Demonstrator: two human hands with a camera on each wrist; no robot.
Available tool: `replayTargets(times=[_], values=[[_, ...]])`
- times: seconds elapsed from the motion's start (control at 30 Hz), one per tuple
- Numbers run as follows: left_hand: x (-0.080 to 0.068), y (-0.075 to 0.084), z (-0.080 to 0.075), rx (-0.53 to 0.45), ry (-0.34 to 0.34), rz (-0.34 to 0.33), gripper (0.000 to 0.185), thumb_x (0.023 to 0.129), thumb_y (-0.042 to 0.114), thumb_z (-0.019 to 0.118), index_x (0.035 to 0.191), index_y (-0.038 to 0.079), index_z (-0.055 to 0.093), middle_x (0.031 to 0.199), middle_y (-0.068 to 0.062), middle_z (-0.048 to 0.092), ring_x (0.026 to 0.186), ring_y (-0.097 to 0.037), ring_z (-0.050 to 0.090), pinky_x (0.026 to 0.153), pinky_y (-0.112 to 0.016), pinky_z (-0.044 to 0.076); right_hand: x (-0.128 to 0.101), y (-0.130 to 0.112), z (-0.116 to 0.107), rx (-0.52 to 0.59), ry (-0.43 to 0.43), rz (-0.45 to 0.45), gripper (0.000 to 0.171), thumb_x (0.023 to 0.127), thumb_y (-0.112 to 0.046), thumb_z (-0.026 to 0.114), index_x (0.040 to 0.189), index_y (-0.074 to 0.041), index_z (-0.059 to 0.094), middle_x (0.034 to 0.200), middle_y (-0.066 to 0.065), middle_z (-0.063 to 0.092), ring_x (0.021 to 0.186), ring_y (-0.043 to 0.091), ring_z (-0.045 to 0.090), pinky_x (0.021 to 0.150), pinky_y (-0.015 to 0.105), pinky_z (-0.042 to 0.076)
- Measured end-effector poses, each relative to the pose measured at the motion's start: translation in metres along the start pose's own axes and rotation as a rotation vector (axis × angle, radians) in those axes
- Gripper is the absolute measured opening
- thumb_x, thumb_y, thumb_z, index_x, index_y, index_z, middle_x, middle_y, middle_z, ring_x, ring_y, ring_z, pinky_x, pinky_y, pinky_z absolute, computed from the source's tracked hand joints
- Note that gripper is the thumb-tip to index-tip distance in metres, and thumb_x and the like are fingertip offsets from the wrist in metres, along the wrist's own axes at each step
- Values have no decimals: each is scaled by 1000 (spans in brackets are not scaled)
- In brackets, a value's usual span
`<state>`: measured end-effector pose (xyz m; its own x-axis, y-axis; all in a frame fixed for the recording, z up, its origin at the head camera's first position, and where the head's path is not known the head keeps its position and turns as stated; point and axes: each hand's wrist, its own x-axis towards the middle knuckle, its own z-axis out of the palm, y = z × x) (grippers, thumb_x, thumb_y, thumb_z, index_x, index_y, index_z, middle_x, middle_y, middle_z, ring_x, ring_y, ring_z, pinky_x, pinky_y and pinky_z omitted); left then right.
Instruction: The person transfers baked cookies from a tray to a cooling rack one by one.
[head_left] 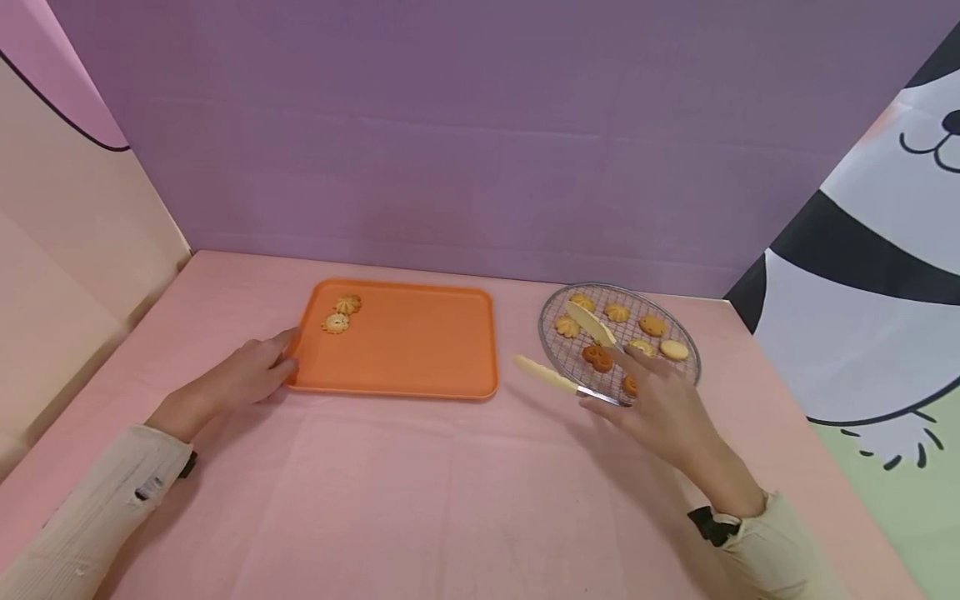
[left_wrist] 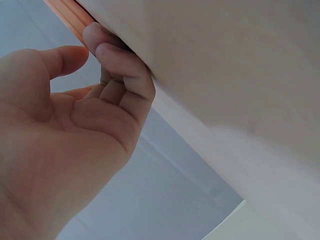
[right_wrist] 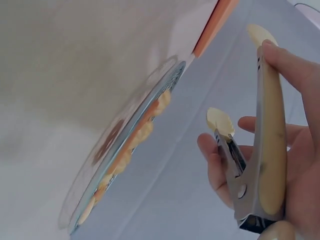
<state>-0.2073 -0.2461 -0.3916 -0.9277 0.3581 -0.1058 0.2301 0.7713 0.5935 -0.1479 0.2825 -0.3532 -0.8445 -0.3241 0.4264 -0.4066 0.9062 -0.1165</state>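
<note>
My right hand (head_left: 663, 412) grips a pair of tongs (right_wrist: 272, 145) with cream tips and metal arms. The tongs' arms are spread apart with nothing between the tips, above the near left part of a round wire rack (head_left: 697, 358). Several cookies lie on the rack, among them a brown pretzel-shaped cookie (head_left: 597, 358), a plain oval cookie (head_left: 674, 350) and a swirled cookie (head_left: 617, 312). On the left, my left hand (head_left: 255, 371) holds the left rim of an orange tray (head_left: 405, 350), its fingers curled at the edge. Near the tray's back left corner lie a swirled cookie (head_left: 347, 305) and a lion-face cookie (head_left: 336, 323).
A pink cloth covers the table (head_left: 420, 500). Behind it rises a purple backdrop (head_left: 450, 167), and a panda print (head_left: 885, 317) hangs at the right. The tray and rack stand side by side with a gap between them.
</note>
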Motion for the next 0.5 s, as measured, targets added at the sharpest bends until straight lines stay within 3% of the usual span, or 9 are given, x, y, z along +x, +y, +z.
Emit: replayTargets(times=[0.23, 0.5], values=[[-1, -1, 0, 23, 14, 19, 61, 103, 13, 47, 153, -11, 20, 67, -3, 54, 54, -14, 50, 56, -30, 43, 10, -15, 4, 43, 5, -24, 74, 74, -53, 83, 126, -3, 66, 127, 26, 62, 110, 47, 61, 89, 62, 48], [-1, -1, 0, 33, 24, 32, 61, 103, 14, 48, 152, -10, 22, 67, -2, 53, 54, -13, 50, 54, -29, 42, 25, -41, 6, 51, -34, -38, 91, 72, -54, 84, 139, 1, 55, 134, 24, 58, 116, 47, 58, 86, 61, 51]])
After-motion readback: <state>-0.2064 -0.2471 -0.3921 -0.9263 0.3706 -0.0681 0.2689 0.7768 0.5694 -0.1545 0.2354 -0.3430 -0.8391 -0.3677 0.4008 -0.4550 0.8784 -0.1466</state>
